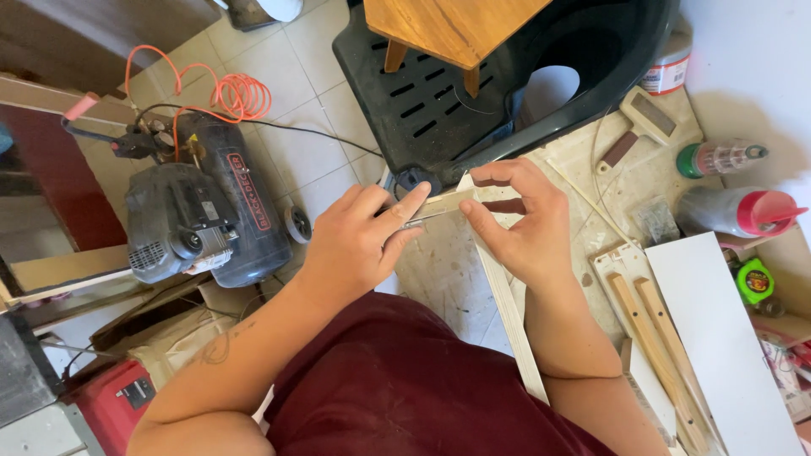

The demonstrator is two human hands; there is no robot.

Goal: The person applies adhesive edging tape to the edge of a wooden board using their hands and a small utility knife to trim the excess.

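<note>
My left hand (359, 241) grips a thin metal tool (422, 220), its tip pointing right against a pale wooden strip. My right hand (524, 224) pinches the corner where a short pale strip (452, 201) meets a long pale wooden strip (511, 317) that runs down toward my body. Thumb and fingers of the right hand curl around that joint. Both hands hover over the workbench (443, 279), just in front of my dark red shirt.
A black plastic chair (439, 101) holding a wooden stool stands beyond the hands. An air compressor (203, 215) with an orange coiled hose sits on the tiled floor at left. At right lie a white board (718, 338), wooden sticks, a green tape measure (754, 280), a glue bottle (735, 211) and a can.
</note>
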